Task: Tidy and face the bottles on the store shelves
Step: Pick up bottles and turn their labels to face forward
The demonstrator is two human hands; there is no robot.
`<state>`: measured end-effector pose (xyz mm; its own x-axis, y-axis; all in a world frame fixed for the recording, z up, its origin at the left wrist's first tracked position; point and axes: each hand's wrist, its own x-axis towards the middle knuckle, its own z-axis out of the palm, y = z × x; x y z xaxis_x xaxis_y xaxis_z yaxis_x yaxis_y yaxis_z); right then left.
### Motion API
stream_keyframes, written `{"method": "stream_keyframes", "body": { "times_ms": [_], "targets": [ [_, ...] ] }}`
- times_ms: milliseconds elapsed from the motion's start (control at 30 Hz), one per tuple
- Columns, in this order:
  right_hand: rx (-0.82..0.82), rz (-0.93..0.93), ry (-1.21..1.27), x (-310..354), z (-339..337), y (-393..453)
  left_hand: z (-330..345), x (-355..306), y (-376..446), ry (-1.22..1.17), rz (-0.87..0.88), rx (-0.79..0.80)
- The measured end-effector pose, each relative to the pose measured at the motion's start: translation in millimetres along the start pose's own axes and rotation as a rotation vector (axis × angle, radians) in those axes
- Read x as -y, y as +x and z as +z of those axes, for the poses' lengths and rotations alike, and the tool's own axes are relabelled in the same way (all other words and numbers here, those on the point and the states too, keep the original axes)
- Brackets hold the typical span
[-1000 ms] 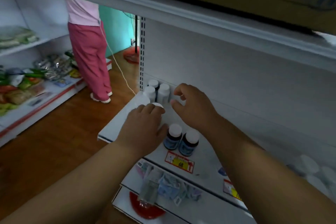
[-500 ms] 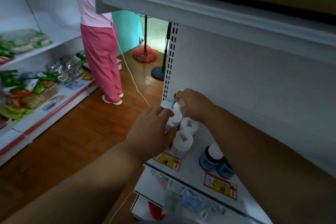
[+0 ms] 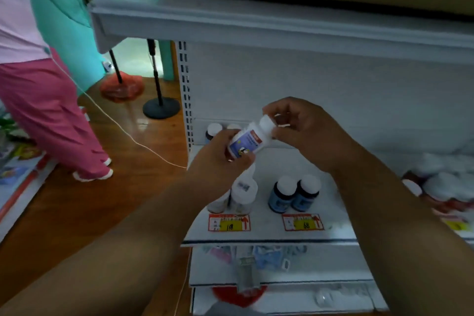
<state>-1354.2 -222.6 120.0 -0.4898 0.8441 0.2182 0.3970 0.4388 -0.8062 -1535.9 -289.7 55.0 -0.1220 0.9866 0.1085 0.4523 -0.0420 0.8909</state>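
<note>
Hands meet mid-frame: your left hand [image 3: 218,159] grips the tilted white pill bottle [image 3: 250,139] by its base, your right hand [image 3: 302,131] pinches its cap, above the shelf [image 3: 269,235].

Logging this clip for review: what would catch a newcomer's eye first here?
The white bottle held tilted in mid-air above the shelf, the left hand gripping its base and the right hand at its cap. Below, two blue bottles stand behind a price tag. At far left stands a person in pink trousers.
</note>
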Motion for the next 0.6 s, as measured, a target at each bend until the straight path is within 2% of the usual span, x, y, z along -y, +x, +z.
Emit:
{"method": "stream_keyframes", "body": {
  "times_ms": [100, 233, 333, 467, 600],
  "targets": [
    [-0.070, 0.092, 0.082, -5, -14, -24, 25, -11, -5, -0.061, 0.073, -0.018],
    [-0.124, 0.166, 0.046, -21, -37, -53, 68, -25, -10, -0.106, 0.132, 0.046],
    [-0.198, 0.175, -0.076, -36, -63, -67, 94, -25, -7, -0.063, 0.160, 0.108],
    [-0.292, 0.248, -0.237, -66, -107, -84, 132, -30, -2, 0.039, 0.233, 0.043],
    [-0.292, 0.277, -0.337, -99, -149, -98, 185, -53, 0, 0.130, 0.321, 0.027]
  ]
}}
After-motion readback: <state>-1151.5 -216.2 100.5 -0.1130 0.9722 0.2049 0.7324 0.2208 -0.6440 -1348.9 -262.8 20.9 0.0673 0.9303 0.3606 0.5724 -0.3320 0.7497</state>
